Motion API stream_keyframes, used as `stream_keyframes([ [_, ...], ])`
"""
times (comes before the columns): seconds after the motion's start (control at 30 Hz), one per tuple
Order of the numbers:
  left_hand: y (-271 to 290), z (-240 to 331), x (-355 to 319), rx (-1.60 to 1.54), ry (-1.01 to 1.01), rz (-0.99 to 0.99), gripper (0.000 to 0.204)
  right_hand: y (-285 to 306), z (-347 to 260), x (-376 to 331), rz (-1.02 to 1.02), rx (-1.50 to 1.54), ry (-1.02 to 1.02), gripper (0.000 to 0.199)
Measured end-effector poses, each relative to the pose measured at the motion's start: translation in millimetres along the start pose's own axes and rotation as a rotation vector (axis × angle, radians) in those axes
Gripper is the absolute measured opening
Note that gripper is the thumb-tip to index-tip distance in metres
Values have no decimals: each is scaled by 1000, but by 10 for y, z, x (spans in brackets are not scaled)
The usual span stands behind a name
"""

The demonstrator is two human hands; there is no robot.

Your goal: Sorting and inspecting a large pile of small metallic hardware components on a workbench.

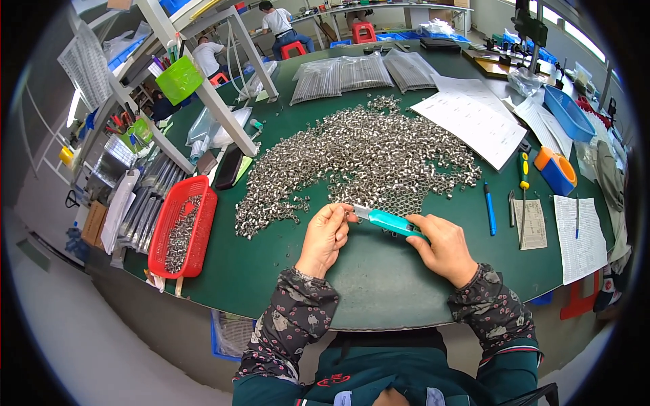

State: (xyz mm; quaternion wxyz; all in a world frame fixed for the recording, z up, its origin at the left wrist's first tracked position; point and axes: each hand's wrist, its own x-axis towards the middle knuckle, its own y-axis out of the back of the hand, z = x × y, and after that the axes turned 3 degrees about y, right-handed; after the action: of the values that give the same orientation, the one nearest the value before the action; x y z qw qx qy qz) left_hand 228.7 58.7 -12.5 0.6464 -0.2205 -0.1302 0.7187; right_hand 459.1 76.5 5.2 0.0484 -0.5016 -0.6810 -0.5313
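"Right hand point(441, 245) first: what is it doing?"

"It is closed around one end of a knife point(391, 222). The fingers bend over the top and the thumb pushes from below."

"And the left hand point(322, 237)?"

"Its thumb and pointing finger are pinched together, right by the blade. The other fingers are curled in. Maybe something tiny is in the pinch, but I can't tell."

"What does the knife look like?"

"It's long and blue-green, with a silvery blade at the left end. It tilts a little, with its blade end farther from the person. It's over the green table point(399, 291), at the near edge of a big heap of metal rings point(359, 152)."

"What are the rings like?"

"Little, short, round and shiny, like bits cut from a pipe. Some stand so you see right through the holes."

"Can we count things?"

"Two hands, one knife. Too many rings to count! More rings lie in one red basket point(208, 227) on the left. On the right I see one blue marker point(489, 210), one yellow and black screwdriver point(524, 170) and one blue tray point(569, 114)."

"And far back?"

"Three red stools point(293, 49)."
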Motion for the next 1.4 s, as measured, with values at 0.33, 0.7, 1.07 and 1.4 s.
stream_keyframes([
  [0.33,79,-32,47,-118,-33,-91,14,-27,39,-12,-77,182,-101,27],
  [0.7,55,-30,28,-129,9,-91,14,-24,56,-24,-181,251,-117,27],
  [1.07,39,-68,11,0,-37,1,14,-21,46,-24,-193,212,-141,25],
  [1.4,19,-70,0,41,-20,41,17,-11,-15,-24,-139,25,-56,24],
])
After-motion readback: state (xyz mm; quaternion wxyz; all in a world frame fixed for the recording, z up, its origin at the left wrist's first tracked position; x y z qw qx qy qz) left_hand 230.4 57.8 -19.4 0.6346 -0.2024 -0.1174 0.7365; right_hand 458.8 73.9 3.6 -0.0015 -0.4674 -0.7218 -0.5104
